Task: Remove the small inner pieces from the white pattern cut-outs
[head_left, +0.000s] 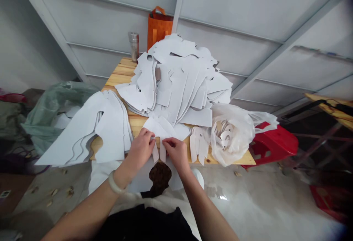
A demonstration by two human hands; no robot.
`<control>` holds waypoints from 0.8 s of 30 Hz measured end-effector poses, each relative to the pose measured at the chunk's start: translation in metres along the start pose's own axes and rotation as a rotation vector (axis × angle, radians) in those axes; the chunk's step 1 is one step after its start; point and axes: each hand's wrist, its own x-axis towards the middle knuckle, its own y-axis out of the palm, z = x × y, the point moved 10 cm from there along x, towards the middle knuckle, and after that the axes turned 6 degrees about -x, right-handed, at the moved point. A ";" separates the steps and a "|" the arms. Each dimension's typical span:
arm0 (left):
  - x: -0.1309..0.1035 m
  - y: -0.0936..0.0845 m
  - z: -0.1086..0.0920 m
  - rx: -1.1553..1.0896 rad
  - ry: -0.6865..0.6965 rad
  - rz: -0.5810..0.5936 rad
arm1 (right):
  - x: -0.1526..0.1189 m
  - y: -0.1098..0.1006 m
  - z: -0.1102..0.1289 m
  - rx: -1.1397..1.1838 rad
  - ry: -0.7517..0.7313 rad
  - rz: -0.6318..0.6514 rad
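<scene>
At the table's front edge my left hand (pixel 142 147), with a pale bangle on the wrist, has its thumb and fingers pinched on a white cut-out piece (pixel 155 154). Close beside it my right hand (pixel 175 153) is likewise pinched, at another narrow white strip (pixel 163 154) of cut-out sheet. Whether the two strips belong to one piece, I cannot tell. Just beyond the fingers lie overlapping white pieces (pixel 160 126). A white panel with a dark-brown opening (pixel 160 176) rests on my lap below the hands. Small curved pieces (pixel 199 143) lie to the right.
A large heap of white cut-outs (pixel 176 75) covers the wooden table (pixel 121 72). More stacked panels (pixel 110 123) overhang its left side. A plastic bag (pixel 237 123) holds small pieces; a red stool (pixel 278 141) stands behind it. Beyond are a metal tumbler (pixel 134 46), orange bag (pixel 158 27) and green bag (pixel 55 101).
</scene>
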 end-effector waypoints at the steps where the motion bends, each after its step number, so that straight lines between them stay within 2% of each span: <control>1: 0.001 0.000 -0.006 0.071 0.037 0.012 | 0.000 0.000 0.001 -0.004 -0.002 0.000; 4: 0.009 0.005 -0.024 0.160 0.170 0.062 | 0.000 0.000 0.002 -0.015 -0.012 0.003; 7: 0.019 0.015 -0.033 0.051 0.275 0.170 | 0.001 0.001 0.004 -0.027 -0.032 0.004; 10: 0.026 0.021 -0.029 -0.035 0.282 0.251 | 0.002 0.002 0.004 -0.041 -0.052 0.017; 13: 0.028 0.019 -0.025 -0.051 0.265 0.253 | -0.001 -0.002 0.010 -0.072 -0.100 0.030; 16: 0.027 0.017 -0.023 -0.110 0.244 0.264 | -0.014 -0.004 0.038 -0.301 -0.332 0.029; 19: 0.026 0.016 -0.022 -0.144 0.236 0.266 | -0.031 0.013 0.063 -0.665 -0.559 0.083; 22: 0.028 0.018 -0.020 -0.145 0.238 0.265 | -0.034 0.031 0.067 -0.899 -0.597 0.121; 24: 0.030 0.019 -0.018 -0.148 0.235 0.268 | -0.029 0.037 0.065 -0.954 -0.592 0.126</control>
